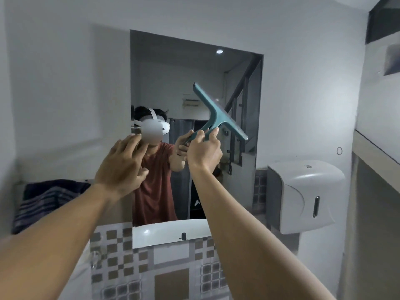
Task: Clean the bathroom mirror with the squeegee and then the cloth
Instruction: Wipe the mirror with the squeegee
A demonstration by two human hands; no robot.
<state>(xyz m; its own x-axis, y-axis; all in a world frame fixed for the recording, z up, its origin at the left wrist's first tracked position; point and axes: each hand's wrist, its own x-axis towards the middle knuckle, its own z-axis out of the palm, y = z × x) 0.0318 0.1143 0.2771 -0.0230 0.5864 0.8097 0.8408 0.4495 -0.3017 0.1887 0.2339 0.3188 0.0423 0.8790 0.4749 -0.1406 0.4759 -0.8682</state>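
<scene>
Squeegee point(217, 118): light, stiff plastic, we judge; blade point(207, 98) slanting eleven to five o'clock before the mirror point(173, 72). Our right hand point(204, 152) grips its handle point(207, 129), the proper hold. Our left hand point(123, 163), fingers spread, holds nothing.

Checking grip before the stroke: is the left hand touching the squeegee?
Apart. Head view shows a gap between the open left hand and the squeegee, which only the right hand grips.
</scene>
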